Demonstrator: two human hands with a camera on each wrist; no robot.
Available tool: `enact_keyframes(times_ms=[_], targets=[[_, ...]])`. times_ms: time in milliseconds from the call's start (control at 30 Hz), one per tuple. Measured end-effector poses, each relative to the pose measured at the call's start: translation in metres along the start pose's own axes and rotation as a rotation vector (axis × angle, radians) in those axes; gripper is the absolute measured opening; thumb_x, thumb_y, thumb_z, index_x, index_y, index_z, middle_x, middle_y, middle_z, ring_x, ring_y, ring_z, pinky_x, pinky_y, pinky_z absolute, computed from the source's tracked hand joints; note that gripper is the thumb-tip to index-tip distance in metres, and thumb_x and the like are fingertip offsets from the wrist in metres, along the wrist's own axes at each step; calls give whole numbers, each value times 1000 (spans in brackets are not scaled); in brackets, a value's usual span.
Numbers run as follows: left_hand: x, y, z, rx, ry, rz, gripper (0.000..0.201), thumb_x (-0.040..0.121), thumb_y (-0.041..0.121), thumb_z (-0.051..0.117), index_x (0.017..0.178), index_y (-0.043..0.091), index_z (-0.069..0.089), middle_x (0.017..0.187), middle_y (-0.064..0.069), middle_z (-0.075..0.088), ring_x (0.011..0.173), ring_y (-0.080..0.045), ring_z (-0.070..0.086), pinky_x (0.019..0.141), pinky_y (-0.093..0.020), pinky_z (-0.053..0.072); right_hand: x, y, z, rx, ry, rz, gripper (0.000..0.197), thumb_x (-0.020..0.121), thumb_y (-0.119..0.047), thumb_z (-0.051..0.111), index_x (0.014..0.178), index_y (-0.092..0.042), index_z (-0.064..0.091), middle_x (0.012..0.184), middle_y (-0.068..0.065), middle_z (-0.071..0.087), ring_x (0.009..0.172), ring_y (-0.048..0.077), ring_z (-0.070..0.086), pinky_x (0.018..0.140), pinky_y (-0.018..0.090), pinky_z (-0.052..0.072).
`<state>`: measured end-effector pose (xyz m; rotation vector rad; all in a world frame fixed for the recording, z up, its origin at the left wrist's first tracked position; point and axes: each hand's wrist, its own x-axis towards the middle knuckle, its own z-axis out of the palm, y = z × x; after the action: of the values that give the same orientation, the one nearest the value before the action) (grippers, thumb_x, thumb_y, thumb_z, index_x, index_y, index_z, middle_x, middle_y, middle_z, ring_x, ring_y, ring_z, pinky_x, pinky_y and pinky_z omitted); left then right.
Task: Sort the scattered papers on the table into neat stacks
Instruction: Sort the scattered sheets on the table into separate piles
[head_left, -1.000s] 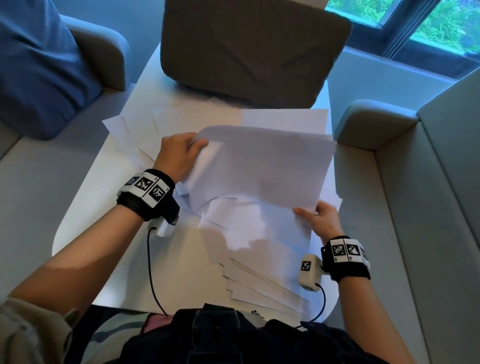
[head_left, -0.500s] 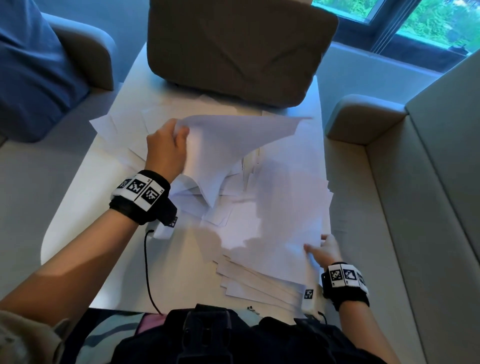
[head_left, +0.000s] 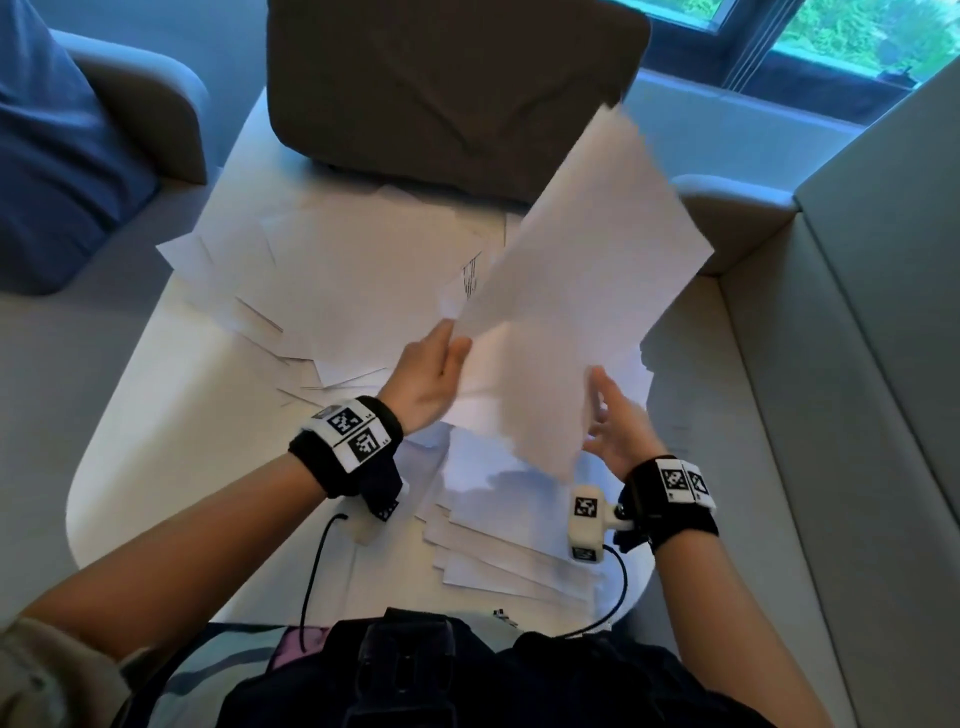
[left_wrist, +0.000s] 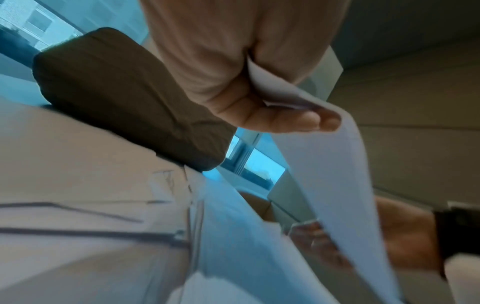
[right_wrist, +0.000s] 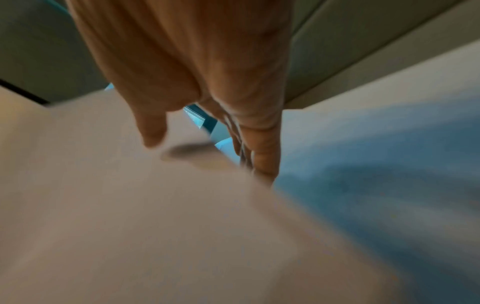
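My left hand (head_left: 434, 371) pinches the near left corner of a white sheet (head_left: 582, 291) and holds it raised and tilted above the table; the left wrist view shows thumb and fingers (left_wrist: 298, 121) closed on the sheet's (left_wrist: 345, 160) edge. My right hand (head_left: 610, 426) is lifted beside the sheet's lower right edge with fingers straight and spread, holding nothing; its fingers (right_wrist: 262, 152) point down in the blurred right wrist view. Scattered white papers (head_left: 332, 280) cover the far and left part of the white table (head_left: 171, 415). A fanned pile of sheets (head_left: 509, 545) lies near me.
A dark brown cushion (head_left: 447, 83) stands at the table's far end. Grey sofa seats flank the table, with an armrest (head_left: 727, 208) on the right and a blue cushion (head_left: 57, 150) on the left. Cables run from the wrist cameras down to my lap.
My left hand has swung the sheet from the far left over to the right and tilted it up. My right hand has left the near pile and risen, open, beside the sheet.
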<state>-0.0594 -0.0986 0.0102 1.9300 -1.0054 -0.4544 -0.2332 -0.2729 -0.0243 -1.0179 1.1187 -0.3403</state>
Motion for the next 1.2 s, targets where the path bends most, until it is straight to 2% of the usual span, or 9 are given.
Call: enact_keyframes(times_ms=[200, 300, 400, 533, 700, 800, 1000, 1100, 1200], targets=[[-7, -39, 6, 33, -208, -114, 10, 96, 23, 49, 104, 17, 51, 77, 3, 55, 65, -10, 53, 63, -22, 40, 14, 23, -25, -279, 172, -131, 14, 88, -1, 61, 102, -3, 61, 87, 12, 66, 68, 22, 61, 56, 28, 49], [-6, -64, 4, -23, -270, -183, 14, 95, 13, 50, 108, 15, 54, 82, 2, 67, 60, -6, 65, 64, -22, 55, 25, 42, -52, -529, 264, -136, 15, 82, 5, 65, 96, 4, 60, 91, 18, 66, 83, 24, 60, 73, 36, 52], [3, -90, 1, 168, -197, -141, 20, 92, 15, 55, 111, 10, 60, 93, -4, 71, 78, -15, 65, 76, -11, 45, 32, 60, -73, -757, 325, -51, 24, 80, 0, 69, 99, 11, 60, 106, 29, 65, 97, 33, 63, 90, 46, 50], [17, -121, -9, 427, -185, -98, 29, 85, 13, 60, 114, 11, 60, 121, -8, 56, 110, -27, 53, 94, -32, 41, 19, 66, -72, -1044, 417, 38, 52, 80, -18, 72, 120, 7, 51, 124, 26, 53, 119, 37, 49, 98, 36, 39], [33, -137, -24, 690, -263, -136, 56, 82, 32, 65, 132, 18, 46, 149, -3, 30, 134, -24, 32, 105, -37, 32, 10, 67, -50, -1214, 403, -227, 70, 73, -28, 78, 132, -9, 46, 132, 17, 39, 124, 35, 39, 102, 38, 37], [40, -141, -26, 647, -342, -169, 65, 85, 55, 55, 138, 19, 42, 154, 1, 24, 137, -21, 30, 110, -40, 30, 8, 67, -36, -1308, 230, -158, 66, 76, -34, 76, 132, -14, 49, 141, 10, 34, 131, 31, 34, 104, 43, 39], [49, -152, -28, 685, -344, -182, 72, 83, 48, 59, 143, 21, 30, 157, 2, 15, 144, -25, 14, 113, -49, 20, 9, 68, -30, -1289, 206, -136, 68, 75, -31, 78, 133, -12, 46, 140, 11, 32, 129, 33, 33, 104, 38, 37], [55, -150, -29, 681, -315, -186, 83, 77, 47, 67, 143, 15, 28, 153, -3, 22, 140, -25, 24, 108, -43, 32, 9, 69, -33, -1284, 199, -147, 69, 75, -29, 78, 134, -11, 45, 141, 11, 33, 129, 33, 33, 106, 35, 33], [61, -144, -28, 740, -338, -153, 62, 82, 38, 63, 132, 11, 38, 141, -9, 39, 124, -30, 43, 95, -41, 42, 9, 70, -33, -1277, 198, -152, 71, 75, -29, 78, 134, -11, 45, 140, 12, 33, 128, 34, 34, 107, 34, 31]])
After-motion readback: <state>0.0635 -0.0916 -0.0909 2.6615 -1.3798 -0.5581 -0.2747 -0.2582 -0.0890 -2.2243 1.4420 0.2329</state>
